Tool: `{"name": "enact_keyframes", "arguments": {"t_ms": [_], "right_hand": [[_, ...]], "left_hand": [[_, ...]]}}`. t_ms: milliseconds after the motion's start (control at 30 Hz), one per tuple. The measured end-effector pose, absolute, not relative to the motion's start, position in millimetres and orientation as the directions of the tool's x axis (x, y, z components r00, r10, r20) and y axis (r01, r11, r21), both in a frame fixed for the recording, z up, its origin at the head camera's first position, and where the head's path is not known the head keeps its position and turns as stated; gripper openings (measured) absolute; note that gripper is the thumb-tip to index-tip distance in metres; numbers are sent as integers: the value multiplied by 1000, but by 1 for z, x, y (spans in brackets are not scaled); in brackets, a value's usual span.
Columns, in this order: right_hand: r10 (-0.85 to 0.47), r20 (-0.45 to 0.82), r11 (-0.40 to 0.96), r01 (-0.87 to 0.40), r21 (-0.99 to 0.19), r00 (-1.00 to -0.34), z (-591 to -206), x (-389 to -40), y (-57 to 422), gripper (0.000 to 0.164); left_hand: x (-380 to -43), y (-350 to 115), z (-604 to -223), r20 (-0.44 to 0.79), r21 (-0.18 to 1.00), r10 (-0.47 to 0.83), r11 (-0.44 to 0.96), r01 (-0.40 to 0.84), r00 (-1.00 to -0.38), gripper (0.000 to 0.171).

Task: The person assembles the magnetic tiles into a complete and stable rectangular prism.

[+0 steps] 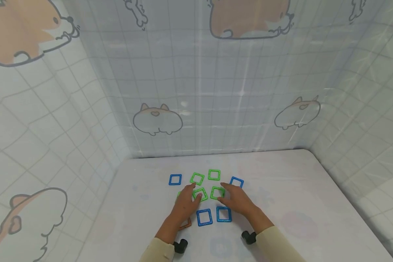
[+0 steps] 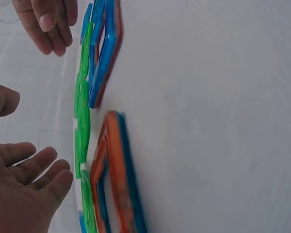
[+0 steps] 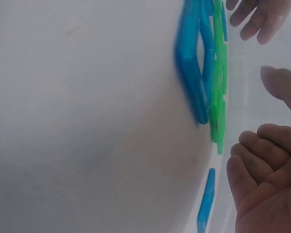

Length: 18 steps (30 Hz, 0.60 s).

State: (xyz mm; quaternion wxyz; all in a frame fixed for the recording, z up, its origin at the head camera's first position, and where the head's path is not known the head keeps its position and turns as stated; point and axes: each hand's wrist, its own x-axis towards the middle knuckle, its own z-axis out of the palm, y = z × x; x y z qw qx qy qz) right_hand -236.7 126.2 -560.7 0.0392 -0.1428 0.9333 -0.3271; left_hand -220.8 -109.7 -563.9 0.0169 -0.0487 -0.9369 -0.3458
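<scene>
Several square, open-centred frame tiles lie flat in a loose group on the table. Green frames (image 1: 203,189) fill the middle, with blue frames (image 1: 204,223) in front and at both back corners. My left hand (image 1: 185,203) is over the group's left side, fingers loosely bent and holding nothing; it partly hides a green frame and an orange frame (image 1: 186,225). Over the right side my right hand (image 1: 238,199) is likewise bare, partly covering a blue frame (image 1: 237,179). Both wrist views show the palms facing each other, apart from the frames (image 2: 120,170) (image 3: 189,58).
The white table (image 1: 281,203) has rounded back corners. Around it stand pale gridded curtains (image 1: 216,91) with cartoon dogs, at the back and both sides. Black stubs (image 1: 181,246) protrude beside both wrists near the cream sleeves (image 1: 278,245).
</scene>
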Motion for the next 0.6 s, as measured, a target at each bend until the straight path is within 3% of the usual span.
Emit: {"name": "enact_keyframes", "arguments": {"t_ms": [333, 600], "right_hand": [[-264, -13, 744, -195, -639, -964, -570, -244, 124, 64], [-243, -32, 750, -167, -640, -970, -571, -245, 122, 65]], "left_hand": [[-226, -110, -567, 111, 641, 75, 756, 129, -991, 53], [-231, -113, -571, 45, 673, 54, 736, 70, -998, 54]]}}
